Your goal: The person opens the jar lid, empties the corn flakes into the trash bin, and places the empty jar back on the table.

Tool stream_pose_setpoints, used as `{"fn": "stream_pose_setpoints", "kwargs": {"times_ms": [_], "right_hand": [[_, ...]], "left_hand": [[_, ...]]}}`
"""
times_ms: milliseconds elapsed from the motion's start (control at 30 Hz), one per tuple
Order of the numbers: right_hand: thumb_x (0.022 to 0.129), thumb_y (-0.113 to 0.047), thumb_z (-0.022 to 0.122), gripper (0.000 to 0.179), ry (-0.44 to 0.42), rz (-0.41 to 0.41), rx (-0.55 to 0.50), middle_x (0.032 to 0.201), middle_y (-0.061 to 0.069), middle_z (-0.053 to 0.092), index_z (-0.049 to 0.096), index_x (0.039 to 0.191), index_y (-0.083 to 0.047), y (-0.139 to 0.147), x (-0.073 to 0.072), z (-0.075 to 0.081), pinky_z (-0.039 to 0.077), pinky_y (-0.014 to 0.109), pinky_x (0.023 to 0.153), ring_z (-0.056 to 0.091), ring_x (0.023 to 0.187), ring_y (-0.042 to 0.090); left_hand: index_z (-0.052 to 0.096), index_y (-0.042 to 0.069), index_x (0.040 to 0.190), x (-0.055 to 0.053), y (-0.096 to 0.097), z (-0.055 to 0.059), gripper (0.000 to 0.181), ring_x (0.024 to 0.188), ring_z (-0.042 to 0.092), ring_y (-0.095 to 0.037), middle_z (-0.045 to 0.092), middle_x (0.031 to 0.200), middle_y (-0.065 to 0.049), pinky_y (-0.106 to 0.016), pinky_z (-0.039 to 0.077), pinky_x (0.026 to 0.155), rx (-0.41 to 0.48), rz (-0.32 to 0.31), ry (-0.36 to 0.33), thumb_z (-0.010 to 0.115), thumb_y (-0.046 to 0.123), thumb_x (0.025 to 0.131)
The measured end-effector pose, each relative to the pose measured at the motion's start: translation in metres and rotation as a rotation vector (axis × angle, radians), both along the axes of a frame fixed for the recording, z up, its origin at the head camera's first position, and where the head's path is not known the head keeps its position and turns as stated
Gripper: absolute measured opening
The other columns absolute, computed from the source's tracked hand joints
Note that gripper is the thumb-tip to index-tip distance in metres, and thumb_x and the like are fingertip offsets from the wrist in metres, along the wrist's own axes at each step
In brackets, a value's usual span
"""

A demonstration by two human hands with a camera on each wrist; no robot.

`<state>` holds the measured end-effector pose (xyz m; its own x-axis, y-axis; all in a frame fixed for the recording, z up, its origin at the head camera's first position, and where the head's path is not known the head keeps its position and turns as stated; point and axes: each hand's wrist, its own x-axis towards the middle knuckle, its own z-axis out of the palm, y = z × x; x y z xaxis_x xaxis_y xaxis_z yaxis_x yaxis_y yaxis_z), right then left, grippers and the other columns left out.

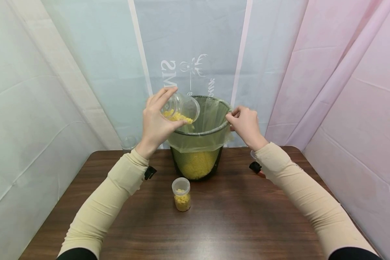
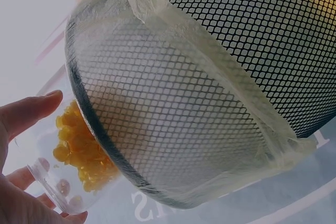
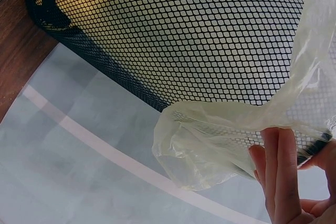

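My left hand [image 1: 156,121] grips a clear plastic jar [image 1: 192,103], tipped on its side over the mesh wastebasket [image 1: 174,156]. Small yellow pieces [image 1: 179,116] lie along the jar's lower wall to its mouth, and a few are dropping into the basket. A thin, pale yellow-green bin liner [image 1: 195,143] is folded over the rim. At the rim's right side my right hand [image 1: 246,124] pinches the liner, fingers under its folded edge in the right wrist view. Yellow material shows through the mesh at the basket's bottom.
A small clear jar [image 1: 182,196] of yellow pieces stands upright before the basket on the brown wooden table [image 1: 234,216]. Another clear container [image 1: 129,142] stands behind my left wrist. A clear round edge [image 1: 253,155] peeks out by my right wrist. Curtains [image 1: 191,36] enclose the table.
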<state>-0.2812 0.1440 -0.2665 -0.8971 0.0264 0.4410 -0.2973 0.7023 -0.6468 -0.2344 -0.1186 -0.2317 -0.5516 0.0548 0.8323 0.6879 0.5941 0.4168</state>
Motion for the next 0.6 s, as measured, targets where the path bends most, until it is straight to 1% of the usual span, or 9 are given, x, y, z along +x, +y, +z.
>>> {"fn": "stream_pose_setpoints", "kwargs": {"times_ms": [133,267,467,600], "right_hand": [[0.085,-0.022,0.053,0.019,-0.002,-0.001,0.002,0.072,0.012,0.07,0.062,0.087,-0.006,0.0002,-0.0002,0.0,0.051,0.03,0.058,0.067,0.053,0.017],[0.085,-0.022,0.052,0.019,0.0,-0.005,0.005,0.072,0.012,0.07,0.062,0.087,-0.006,0.0001,-0.0004,0.0,0.051,0.03,0.058,0.067,0.052,0.016],[0.084,-0.024,0.052,0.019,0.008,-0.007,0.011,0.071,0.01,0.07,0.062,0.087,-0.007,0.0002,-0.0004,-0.0002,0.05,0.03,0.057,0.066,0.051,0.015],[0.084,-0.025,0.053,0.019,0.012,-0.012,0.014,0.07,0.008,0.07,0.062,0.086,-0.009,0.0001,0.0005,-0.0001,0.05,0.03,0.056,0.066,0.05,0.014]], "left_hand": [[0.058,0.019,0.13,-0.0008,0.0006,0.0003,0.088,0.119,0.048,-0.019,0.058,0.13,0.005,-0.035,0.035,0.1,-0.018,0.005,-0.015,0.093,0.014,0.049],[0.057,0.02,0.132,-0.0005,0.0011,0.0011,0.089,0.119,0.046,-0.021,0.057,0.132,0.003,-0.037,0.034,0.1,-0.037,0.03,-0.054,0.093,0.017,0.05],[0.056,0.021,0.133,-0.0007,0.0016,0.0025,0.092,0.118,0.045,-0.023,0.056,0.134,0.002,-0.04,0.035,0.098,-0.039,0.04,-0.096,0.093,0.018,0.049],[0.054,0.022,0.135,-0.0005,0.0017,0.0036,0.093,0.117,0.045,-0.024,0.055,0.136,0.001,-0.04,0.035,0.098,-0.038,0.043,-0.119,0.093,0.018,0.05]]}}
